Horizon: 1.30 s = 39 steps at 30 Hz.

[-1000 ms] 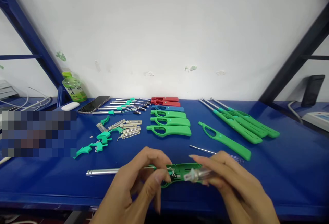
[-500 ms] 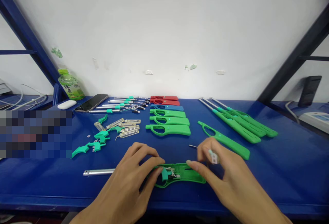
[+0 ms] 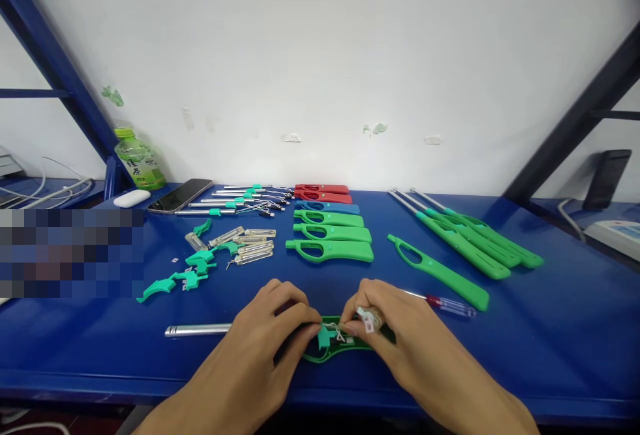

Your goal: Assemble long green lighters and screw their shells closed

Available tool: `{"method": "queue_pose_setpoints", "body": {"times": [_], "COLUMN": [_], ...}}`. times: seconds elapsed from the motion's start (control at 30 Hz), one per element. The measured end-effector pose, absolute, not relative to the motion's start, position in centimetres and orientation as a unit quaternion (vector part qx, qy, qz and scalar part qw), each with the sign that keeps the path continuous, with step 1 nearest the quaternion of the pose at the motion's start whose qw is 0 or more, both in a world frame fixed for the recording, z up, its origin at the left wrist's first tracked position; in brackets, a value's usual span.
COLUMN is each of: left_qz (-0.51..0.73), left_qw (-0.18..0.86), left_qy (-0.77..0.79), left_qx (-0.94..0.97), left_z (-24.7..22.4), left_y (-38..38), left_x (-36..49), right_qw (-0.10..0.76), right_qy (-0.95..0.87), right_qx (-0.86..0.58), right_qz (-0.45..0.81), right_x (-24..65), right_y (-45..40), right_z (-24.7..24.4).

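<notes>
My left hand (image 3: 265, 348) pinches the left part of an open green lighter shell (image 3: 327, 356) near the table's front edge. A teal trigger (image 3: 325, 337) and thin white wires sit inside the shell, and a silver tube (image 3: 197, 330) sticks out to its left. My right hand (image 3: 405, 335) is closed over the shell's right half, holding a small clear part with a white tip (image 3: 369, 320); its fingertips are at the wires. Behind this hand lies a screwdriver (image 3: 450, 306) with a clear and red handle.
Red, blue and green shell halves (image 3: 333, 250) form a column mid-table. Transparent tanks (image 3: 254, 253), teal triggers (image 3: 200, 258) and metal rods (image 3: 205, 212) lie left. Long green lighters (image 3: 465, 245) and a loose green shell (image 3: 445, 277) lie right. A phone (image 3: 183, 195) and bottle (image 3: 141, 163) stand back left.
My right hand has moved left and inward over the shell, bringing its fingertips to the wires. The screwdriver's handle has come into view behind it. My left hand stays on the shell.
</notes>
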<state>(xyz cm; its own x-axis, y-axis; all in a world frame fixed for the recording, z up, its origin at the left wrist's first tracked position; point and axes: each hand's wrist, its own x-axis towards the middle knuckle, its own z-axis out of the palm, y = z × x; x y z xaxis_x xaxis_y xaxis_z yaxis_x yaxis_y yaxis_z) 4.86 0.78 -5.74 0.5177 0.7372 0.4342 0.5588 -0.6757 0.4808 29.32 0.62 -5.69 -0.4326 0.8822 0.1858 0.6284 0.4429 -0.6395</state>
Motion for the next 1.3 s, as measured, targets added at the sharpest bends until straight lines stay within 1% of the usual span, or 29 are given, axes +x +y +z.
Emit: {"method": "queue_pose_setpoints", "body": {"times": [0.17, 0.5, 0.67, 0.97, 1.3], "left_qz": [0.322, 0.328, 0.334, 0.331, 0.331], "left_qw": [0.145, 0.160, 0.161, 0.161, 0.151], "left_qy": [0.377, 0.384, 0.381, 0.386, 0.386], "left_qx": [0.856, 0.848, 0.847, 0.846, 0.848], "left_z": [-5.76, -5.72, -5.78, -5.85, -5.76], "left_y": [0.82, 0.88, 0.94, 0.92, 1.01], "left_x": [4.84, 4.83, 4.86, 4.85, 4.90], "right_qw": [0.267, 0.278, 0.316, 0.351, 0.380], "right_qy": [-0.809, -0.829, -0.839, -0.850, -0.838], "right_qx": [-0.458, -0.441, -0.410, -0.375, -0.375], "right_qz": [0.254, 0.203, 0.168, 0.114, 0.119], "right_x": [29.15, 28.86, 28.70, 28.49, 28.47], "right_y": [0.54, 0.88, 0.94, 1.14, 1.06], "right_z": [-6.06, -6.07, -6.05, -6.11, -6.30]}}
